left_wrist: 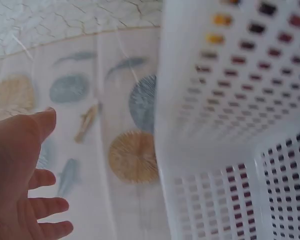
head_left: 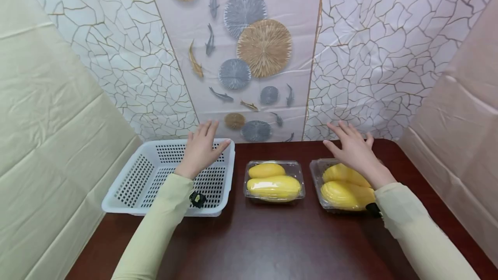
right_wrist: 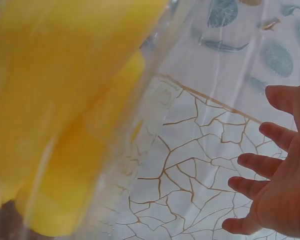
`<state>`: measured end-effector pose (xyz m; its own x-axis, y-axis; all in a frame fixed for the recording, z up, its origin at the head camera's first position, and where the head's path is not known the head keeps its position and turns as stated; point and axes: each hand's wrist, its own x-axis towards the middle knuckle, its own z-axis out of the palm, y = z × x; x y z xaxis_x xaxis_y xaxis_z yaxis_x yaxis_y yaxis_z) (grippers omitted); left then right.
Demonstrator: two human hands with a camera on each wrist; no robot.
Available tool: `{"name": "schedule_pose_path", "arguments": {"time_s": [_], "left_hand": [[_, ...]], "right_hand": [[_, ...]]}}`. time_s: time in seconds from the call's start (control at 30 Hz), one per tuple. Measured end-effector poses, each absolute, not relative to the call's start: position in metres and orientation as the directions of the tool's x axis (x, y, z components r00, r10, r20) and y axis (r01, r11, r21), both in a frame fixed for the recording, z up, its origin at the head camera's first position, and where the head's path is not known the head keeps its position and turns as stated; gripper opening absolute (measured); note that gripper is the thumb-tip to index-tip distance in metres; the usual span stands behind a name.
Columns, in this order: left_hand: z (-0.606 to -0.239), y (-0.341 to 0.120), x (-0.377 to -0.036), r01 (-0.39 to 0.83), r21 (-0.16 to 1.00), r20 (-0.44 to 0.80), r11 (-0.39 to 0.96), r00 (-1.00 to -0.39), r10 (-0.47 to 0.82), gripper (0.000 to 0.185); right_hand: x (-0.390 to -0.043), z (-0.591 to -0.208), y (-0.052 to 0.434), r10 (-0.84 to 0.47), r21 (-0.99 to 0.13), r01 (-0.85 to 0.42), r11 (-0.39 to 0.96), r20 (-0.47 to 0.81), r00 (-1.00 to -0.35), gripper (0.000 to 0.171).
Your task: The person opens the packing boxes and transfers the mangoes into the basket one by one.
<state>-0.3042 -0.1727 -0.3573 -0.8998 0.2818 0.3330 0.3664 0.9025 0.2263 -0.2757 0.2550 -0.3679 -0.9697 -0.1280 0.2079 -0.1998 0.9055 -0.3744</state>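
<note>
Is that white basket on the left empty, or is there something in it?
Empty, as far as shown. The white basket shows only its bare perforated floor and walls; the left hand hovers open over its far rim, holding nothing.

right box (head_left: 324, 176): far part hidden under right hand (head_left: 352, 150) | basket (left_wrist: 230, 125): blurry up close, cut off at top and right | left hand (left_wrist: 15, 180): cut off at left edge | yellow fruit (right_wrist: 55, 100): blurry, cut off

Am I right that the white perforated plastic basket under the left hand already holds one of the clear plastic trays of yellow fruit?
Not quite: the white perforated plastic basket under the left hand holds nothing; the head view shows both clear plastic trays of yellow fruit on the dark wooden table.
</note>
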Motion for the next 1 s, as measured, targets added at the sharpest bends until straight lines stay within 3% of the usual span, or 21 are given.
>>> {"name": "schedule_pose_path", "arguments": {"time_s": [0.37, 0.67, 1.0], "left_hand": [[-0.353, -0.145, -0.284, 0.443, 0.304, 0.319, 0.843, -0.881, 0.348, 0.079], [-0.34, -0.128, -0.261, 0.446, 0.395, 0.311, 0.803, -0.888, 0.34, 0.074], [-0.351, -0.108, -0.238, 0.482, 0.489, 0.303, 0.728, -0.876, 0.376, 0.069]], "right_hand": [[-0.263, -0.365, 0.252, -0.186, -0.363, -0.287, 0.887, 0.288, -0.939, 0.062], [-0.258, -0.356, 0.238, -0.205, -0.402, -0.307, 0.863, 0.277, -0.939, 0.064], [-0.25, -0.356, 0.221, -0.226, -0.419, -0.337, 0.843, 0.292, -0.929, 0.056]]}}
